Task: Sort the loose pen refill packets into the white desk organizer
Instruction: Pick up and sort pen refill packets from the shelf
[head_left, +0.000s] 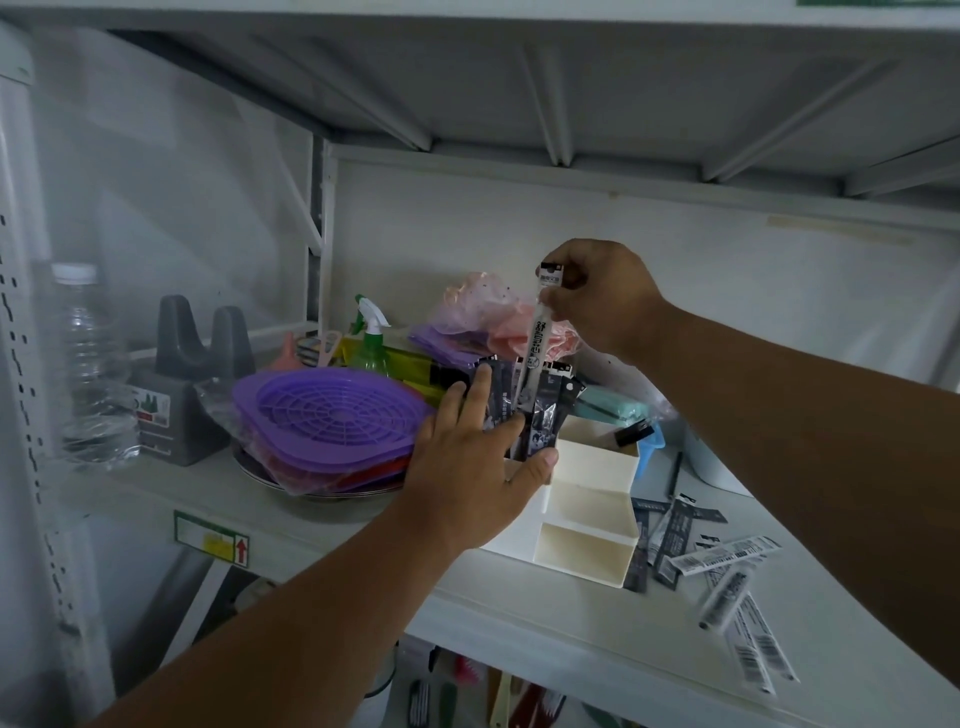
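Pinching a refill packet (537, 332) in right hand (602, 301) grip, left hand (472, 457) flat against standing packets (524, 410)

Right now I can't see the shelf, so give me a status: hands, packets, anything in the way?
Right hand pinching white refill packet above white desk organizer. Left hand steadying upright dark packets. Loose packets remain on shelf.

One head-worn camera, close in, looks forward and slightly down onto the white shelf (322, 512); the upper shelf's underside (519, 78) sits at twelve o'clock, both forearms entering from six
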